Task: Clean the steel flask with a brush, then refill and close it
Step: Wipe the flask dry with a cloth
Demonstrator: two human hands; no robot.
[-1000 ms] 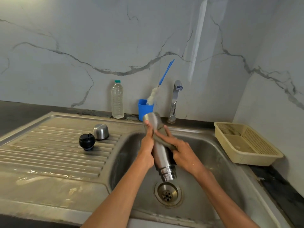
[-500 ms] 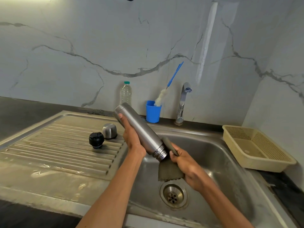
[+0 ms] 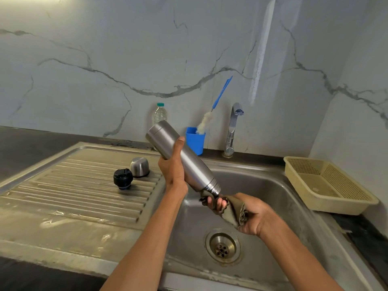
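Flask [image 3: 182, 158] first: I see it held over the left edge of the sink basin [image 3: 279, 198], tilted, its base up toward the wall and its open mouth down and to the right. My left hand [image 3: 173, 166] grips the body around its upper half, thumb lying along the steel. My right hand [image 3: 249, 215] holds a brownish cloth [image 3: 232, 213] bunched around the threaded mouth, fingers curled into the fabric right at the opening. Below the cloth sits the drain [image 3: 222, 246] in the basin floor.

On the ribbed draining board [image 3: 73, 196] to the left, the black stopper [image 3: 123, 178] and the steel cap [image 3: 139, 166] stand just beside each other, well apart from the flask. Against the marble wall, a blue cup [image 3: 195, 141] holds the bottle brush [image 3: 212, 113], its blue handle leaning up to the right. A clear plastic water bottle [image 3: 160, 113] with a green lid stands behind the flask's base. The tap [image 3: 233, 129] rises to the right of the cup, and a cream plastic basket [image 3: 327, 183] rests on the counter at the far right of the sink.
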